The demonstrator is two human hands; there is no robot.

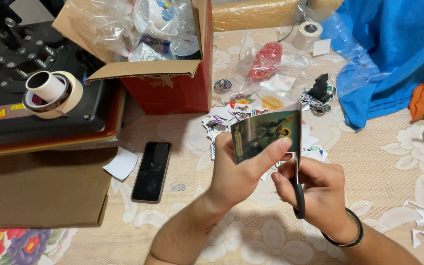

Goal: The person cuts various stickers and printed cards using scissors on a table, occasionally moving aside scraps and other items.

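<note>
Left hand pinches the printed picture card at centre frame, thumb across its lower edge, grip closed on it. Right hand at 5 o'clock of the card, grip wrapped shut on black-handled scissors, blade running up the card's right edge. Cut sticker pile on the surface just behind the card. Black phone at 9 o'clock, red cardboard box at 11 o'clock, tape roll on the press, far left.

Phone left of hands; box behind phone; tape rolls on press, far left.
</note>
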